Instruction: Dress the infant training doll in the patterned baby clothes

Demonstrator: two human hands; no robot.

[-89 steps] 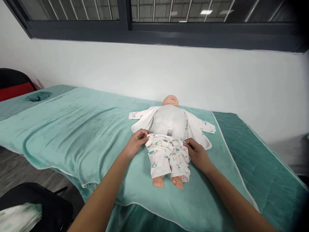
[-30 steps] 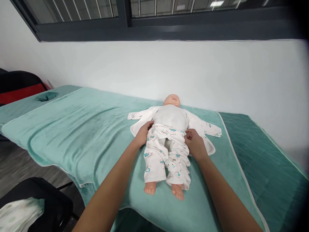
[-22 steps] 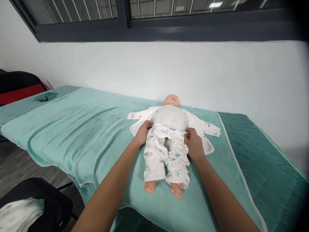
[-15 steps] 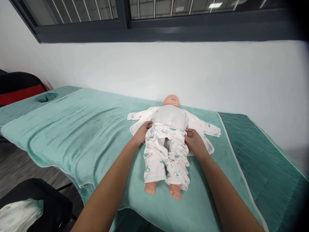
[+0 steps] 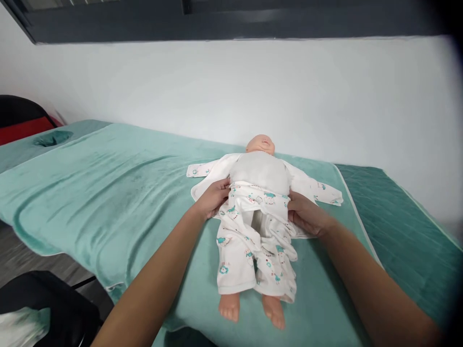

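A baby doll (image 5: 259, 171) lies on its back with its head toward the wall and bare feet toward me. White printed baby pants (image 5: 237, 260) cover its legs up to the waist, with a gap at the crotch. Under and beside the torso spreads a white long-sleeved baby jacket (image 5: 307, 185), open at the front. My left hand (image 5: 214, 197) pinches the pants' waistband at the doll's left-of-picture hip. At the opposite hip my right hand (image 5: 306, 212) grips the waistband, its fingertips partly hidden by the cloth.
A mint-green blanket (image 5: 108, 193) covers the bed, over a darker green sheet (image 5: 390, 212) at the right. The white wall (image 5: 181, 91) rises behind. A black chair (image 5: 54, 299) with a pale cloth (image 5: 25, 327) on it stands at the lower left.
My view has tilted down and moved closer. Both hands stay at the waistband; the right hand has turned and its fingers reach further under the cloth. The waistband sits slightly higher.
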